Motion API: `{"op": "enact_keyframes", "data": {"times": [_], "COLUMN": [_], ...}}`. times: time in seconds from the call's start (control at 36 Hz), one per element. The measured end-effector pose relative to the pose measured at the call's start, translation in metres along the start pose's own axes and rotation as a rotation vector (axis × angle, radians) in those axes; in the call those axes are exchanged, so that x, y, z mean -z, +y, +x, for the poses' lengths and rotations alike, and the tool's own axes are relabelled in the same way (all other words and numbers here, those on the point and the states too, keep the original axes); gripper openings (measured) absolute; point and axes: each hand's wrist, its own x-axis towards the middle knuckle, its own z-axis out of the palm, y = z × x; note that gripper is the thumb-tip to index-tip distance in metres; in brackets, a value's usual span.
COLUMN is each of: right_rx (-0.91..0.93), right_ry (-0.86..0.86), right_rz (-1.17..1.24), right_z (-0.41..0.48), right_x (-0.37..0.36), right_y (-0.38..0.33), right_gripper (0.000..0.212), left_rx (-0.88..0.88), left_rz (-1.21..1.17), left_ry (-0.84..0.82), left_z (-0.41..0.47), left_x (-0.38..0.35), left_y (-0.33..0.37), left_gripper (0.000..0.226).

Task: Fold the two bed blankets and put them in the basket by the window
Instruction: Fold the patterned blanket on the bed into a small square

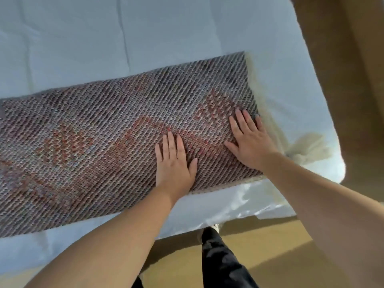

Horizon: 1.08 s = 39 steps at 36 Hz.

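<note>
A woven blanket (99, 142), patterned in greys and reds, lies as a long folded band across the pale sheet of the bed (83, 48), its right end close to the bed's corner, where a cream fringe (307, 148) spills out onto the sheet. Both hands lie flat on this right end, fingers straight and gripping nothing: the left hand (174, 163) presses near the front edge of the band, the right hand (250, 140) just beside it, nearer the fringed end. Held this way, the palms seem meant to smooth the layers and keep the edges squared, so that the next fold falls true. Only one blanket can be seen; the second blanket and the basket are out of view. The person stands at the bed's near side, a dark trouser leg (220, 256) over a tan floor (270, 242). The folding looks partway done.
</note>
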Motion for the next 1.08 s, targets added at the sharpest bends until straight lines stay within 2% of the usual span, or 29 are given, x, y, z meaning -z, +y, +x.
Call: {"op": "enact_keyframes", "data": {"times": [0.11,0.25,0.39,0.53,0.64,0.81,0.92,1.03,1.08], "right_rx": [0.002,0.004,0.056,0.059,0.101,0.198,0.272,0.313,0.289], "right_ry": [0.007,-0.008,-0.053,0.007,0.061,0.122,0.098,0.044,0.04], "right_rz": [-0.006,-0.023,0.001,0.106,0.149,0.303,0.357,0.38,0.389], "right_z": [0.009,0.011,0.011,0.029,0.06,0.113,0.135,0.151,0.155], "right_x": [-0.005,-0.004,0.022,0.055,0.078,0.108,0.117,0.118,0.121], "right_y": [0.055,0.082,0.092,0.106,0.115,0.125,0.123,0.123,0.119], "right_gripper": [0.081,0.075,0.065,0.058,0.056,0.056,0.061,0.06,0.049], "left_rx": [-0.098,-0.225,-0.269,-0.262,-0.152,0.151,0.312,0.349,0.35], "left_rz": [-0.048,-0.084,-0.08,-0.109,-0.143,-0.177,-0.225,-0.21,-0.234], "left_ry": [0.019,-0.007,-0.09,-0.152,-0.168,-0.171,-0.2,-0.27,-0.313], "left_z": [0.016,0.018,0.015,0.02,0.03,0.056,0.067,0.069,0.065], "left_x": [0.0,-0.001,0.005,0.013,0.017,0.024,0.028,0.037,0.046], "left_y": [0.059,0.105,0.124,0.142,0.172,0.235,0.269,0.275,0.272], "left_gripper": [0.073,0.068,0.066,0.065,0.066,0.076,0.08,0.084,0.083]}}
